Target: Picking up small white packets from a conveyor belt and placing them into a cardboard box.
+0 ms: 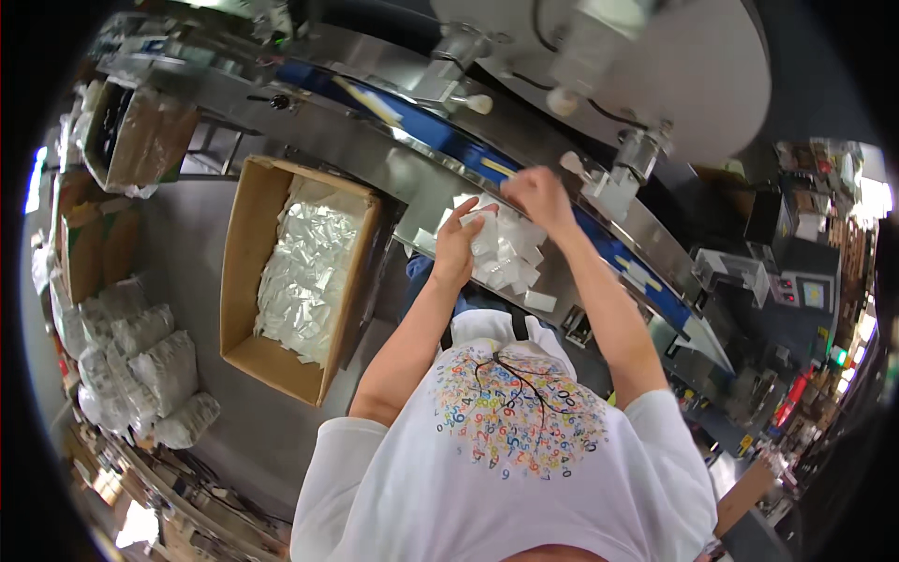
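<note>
Nearest to me I saw the white printed T-shirt, with both bare forearms reaching away from it toward the steel ledge of the machine. My left hand lay on the near left side of a heap of small white sachets piled on that ledge, fingers curled loosely around a few of them. My right hand was at the far edge of the heap, beside the blue conveyor belt, fingers bent and bunched; I could not tell whether it pinched a sachet. To the left, below the ledge, stood an open cardboard box full of the same white sachets. Beyond the belt rose a large round grey disc.
</note>
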Demonstrator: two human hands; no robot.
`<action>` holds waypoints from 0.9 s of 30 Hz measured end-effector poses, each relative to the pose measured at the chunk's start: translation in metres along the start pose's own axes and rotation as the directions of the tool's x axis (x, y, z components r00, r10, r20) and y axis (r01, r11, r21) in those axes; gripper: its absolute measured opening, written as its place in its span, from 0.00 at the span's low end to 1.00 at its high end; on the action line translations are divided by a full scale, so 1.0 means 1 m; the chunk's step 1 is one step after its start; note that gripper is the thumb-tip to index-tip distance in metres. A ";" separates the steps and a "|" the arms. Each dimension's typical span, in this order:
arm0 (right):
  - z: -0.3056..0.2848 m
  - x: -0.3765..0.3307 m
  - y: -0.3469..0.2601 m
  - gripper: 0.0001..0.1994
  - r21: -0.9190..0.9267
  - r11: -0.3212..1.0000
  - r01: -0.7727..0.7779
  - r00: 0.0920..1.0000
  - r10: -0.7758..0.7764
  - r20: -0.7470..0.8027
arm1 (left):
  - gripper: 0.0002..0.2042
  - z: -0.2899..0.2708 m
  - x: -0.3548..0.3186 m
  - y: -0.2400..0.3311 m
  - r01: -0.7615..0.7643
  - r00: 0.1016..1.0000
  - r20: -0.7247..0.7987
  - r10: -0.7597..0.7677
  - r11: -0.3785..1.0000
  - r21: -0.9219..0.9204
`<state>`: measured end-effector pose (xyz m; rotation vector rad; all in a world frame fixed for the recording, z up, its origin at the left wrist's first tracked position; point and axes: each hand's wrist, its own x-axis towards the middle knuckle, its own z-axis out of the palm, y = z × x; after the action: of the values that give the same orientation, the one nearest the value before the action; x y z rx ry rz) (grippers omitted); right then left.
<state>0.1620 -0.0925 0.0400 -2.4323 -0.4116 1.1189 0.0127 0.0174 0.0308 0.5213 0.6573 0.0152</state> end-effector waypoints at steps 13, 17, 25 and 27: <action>-0.009 -0.006 0.019 0.06 -0.289 0.915 0.280 0.762 -0.395 -0.512 | 0.22 0.007 0.024 -0.022 -0.192 0.976 -0.046 0.211 0.946 0.259; 0.009 -0.063 0.026 0.05 0.056 0.945 0.323 0.883 -0.280 -0.377 | 0.22 0.009 0.019 -0.031 -0.198 0.957 0.009 0.290 0.631 0.750; 0.001 -0.072 0.162 0.07 -0.407 0.904 -0.135 0.880 -0.079 -0.468 | 0.11 0.003 0.030 -0.020 -0.164 0.961 0.026 0.276 0.489 0.857; -0.005 -0.079 0.142 0.07 -0.551 0.816 -0.177 0.842 -0.164 -0.513 | 0.12 -0.004 0.054 -0.008 -0.212 0.905 -0.033 0.424 0.517 0.829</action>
<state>0.1280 -0.2504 0.0235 -3.1318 -0.6230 0.2460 0.0523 0.0220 -0.0072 1.5830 0.7733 0.1344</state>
